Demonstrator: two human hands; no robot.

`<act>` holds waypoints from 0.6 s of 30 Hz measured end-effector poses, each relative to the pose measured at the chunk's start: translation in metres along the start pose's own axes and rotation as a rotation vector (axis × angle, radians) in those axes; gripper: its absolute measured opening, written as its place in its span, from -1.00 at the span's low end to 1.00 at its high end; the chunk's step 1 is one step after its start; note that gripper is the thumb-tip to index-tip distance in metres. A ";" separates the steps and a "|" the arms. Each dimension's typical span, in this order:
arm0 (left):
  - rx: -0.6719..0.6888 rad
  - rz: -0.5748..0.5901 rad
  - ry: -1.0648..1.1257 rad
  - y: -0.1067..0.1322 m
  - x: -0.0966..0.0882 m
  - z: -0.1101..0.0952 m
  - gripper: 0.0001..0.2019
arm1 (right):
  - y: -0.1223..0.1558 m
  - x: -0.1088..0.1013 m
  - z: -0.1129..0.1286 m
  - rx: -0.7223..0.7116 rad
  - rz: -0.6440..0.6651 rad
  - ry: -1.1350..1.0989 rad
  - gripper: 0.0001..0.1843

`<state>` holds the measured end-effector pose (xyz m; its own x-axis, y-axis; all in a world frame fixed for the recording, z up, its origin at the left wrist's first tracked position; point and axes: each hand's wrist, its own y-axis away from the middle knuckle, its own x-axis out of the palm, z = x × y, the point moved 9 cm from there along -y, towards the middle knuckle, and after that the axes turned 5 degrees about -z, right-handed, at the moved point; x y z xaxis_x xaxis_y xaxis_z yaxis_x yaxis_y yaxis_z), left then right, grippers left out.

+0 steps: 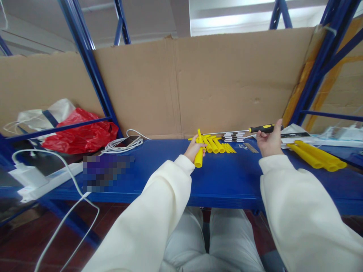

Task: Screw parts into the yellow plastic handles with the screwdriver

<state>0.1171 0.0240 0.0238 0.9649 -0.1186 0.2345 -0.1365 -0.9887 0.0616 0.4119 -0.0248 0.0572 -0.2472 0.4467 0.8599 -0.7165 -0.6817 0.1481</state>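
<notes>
My left hand (194, 149) is closed around a yellow plastic sleeve (199, 155), held upright over the blue shelf (227, 177). Just right of it lies a row of several more yellow sleeves (217, 144). My right hand (269, 141) grips the black and yellow handle of a screwdriver (262, 128), whose thin metal shaft points left above the row. Small white and black labelled pieces (234, 136) lie under the shaft. Both arms wear cream sleeves.
More long yellow sleeves (314, 155) lie at the right. A phone with a coiled white cable (124, 142), a red plastic bag (81, 134) and a white power strip (42, 181) sit at the left. A cardboard wall (198, 83) backs the shelf between blue uprights.
</notes>
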 end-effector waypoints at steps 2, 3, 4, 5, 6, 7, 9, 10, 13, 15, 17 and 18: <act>0.009 -0.008 0.005 0.001 -0.001 -0.002 -0.08 | 0.000 0.004 0.002 -0.023 0.044 -0.028 -0.58; 0.015 -0.013 0.010 0.001 -0.001 -0.003 -0.09 | 0.001 0.005 0.002 -0.030 0.058 -0.039 -0.58; 0.023 -0.017 0.016 0.001 -0.002 -0.004 -0.10 | 0.002 0.006 0.003 -0.031 0.069 -0.045 -0.59; 0.030 -0.020 0.022 0.001 -0.002 -0.004 -0.10 | 0.003 0.007 0.003 -0.029 0.075 -0.049 -0.59; 0.036 -0.022 0.025 0.001 -0.002 -0.005 -0.11 | 0.004 0.007 0.003 -0.025 0.078 -0.053 -0.59; 0.039 -0.025 0.025 0.000 -0.003 -0.005 -0.12 | 0.005 0.008 0.003 -0.020 0.080 -0.059 -0.59; 0.039 -0.034 0.022 -0.001 -0.004 -0.005 -0.13 | 0.008 0.008 0.004 -0.011 0.083 -0.074 -0.59; 0.037 -0.039 0.020 -0.001 -0.004 -0.005 -0.13 | 0.009 0.008 0.004 -0.006 0.087 -0.079 -0.58; 0.039 -0.052 0.024 -0.004 -0.006 -0.004 -0.11 | 0.011 0.011 0.003 0.006 0.112 -0.050 -0.58; 0.044 -0.059 0.033 -0.005 -0.007 -0.005 -0.09 | 0.012 0.011 0.000 0.016 0.114 0.008 -0.58; 0.048 -0.069 0.042 -0.006 -0.008 -0.005 -0.08 | 0.012 0.009 -0.001 0.017 0.072 0.069 -0.56; 0.050 -0.073 0.044 -0.005 -0.009 -0.006 -0.08 | 0.012 0.007 -0.002 0.013 0.043 0.096 -0.56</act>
<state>0.1082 0.0308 0.0273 0.9608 -0.0428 0.2738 -0.0536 -0.9980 0.0322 0.4008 -0.0287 0.0637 -0.3388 0.4700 0.8150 -0.6955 -0.7085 0.1194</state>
